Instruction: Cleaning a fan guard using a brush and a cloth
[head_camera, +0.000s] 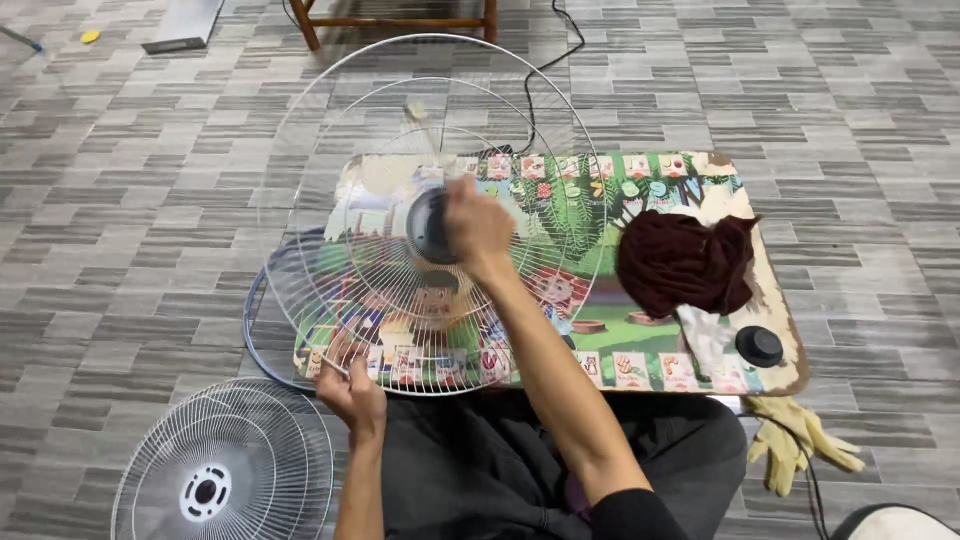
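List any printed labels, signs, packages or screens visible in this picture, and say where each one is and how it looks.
Picture board: low rectangular board on the floor in front of the person, printed with cartoon figures, green plants and rows of small coloured squares; worn edges on the right.
Centre disc: round, dark badge in the middle of the fan grille, partly covered by the right hand.
No packages or screens visible.

1. The person's left hand (350, 392) is bare, with no glove, ring or watch showing, and the forearm behind it is uncovered.
2. The right hand (478, 228) is bare too; its forearm is uncovered up to the elbow.
3. A black sleeve covers the right upper arm near the frame's lower edge.
4. Dark grey trousers cover the lap and legs.
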